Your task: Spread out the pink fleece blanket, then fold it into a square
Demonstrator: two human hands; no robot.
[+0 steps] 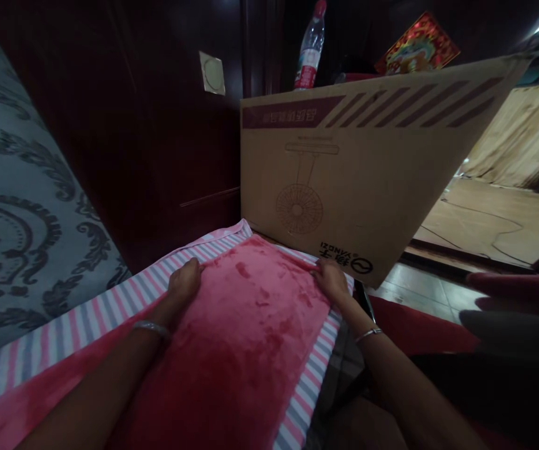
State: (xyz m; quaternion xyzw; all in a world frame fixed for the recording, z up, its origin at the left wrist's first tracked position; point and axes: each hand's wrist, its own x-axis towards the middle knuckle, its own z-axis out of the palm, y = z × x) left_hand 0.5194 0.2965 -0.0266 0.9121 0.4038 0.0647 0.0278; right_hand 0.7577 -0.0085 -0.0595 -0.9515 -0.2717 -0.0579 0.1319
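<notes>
A red plush blanket lies spread over a striped pink, grey and white cloth, whose border shows along both sides. My left hand is closed on the blanket's left edge, near its far end. On the other side, my right hand pinches the blanket's right edge near the far right corner. Between the two hands the plush looks stretched, with darker rubbed patches on it. Each wrist wears a silver bangle. What lies under the striped cloth is hidden.
A large cardboard box printed with an upside-down fan stands just beyond the cloth. Behind its top edge are a plastic bottle and a red-gold decoration. Dark wood panelling and patterned wallpaper border the left. Tiled floor shows right.
</notes>
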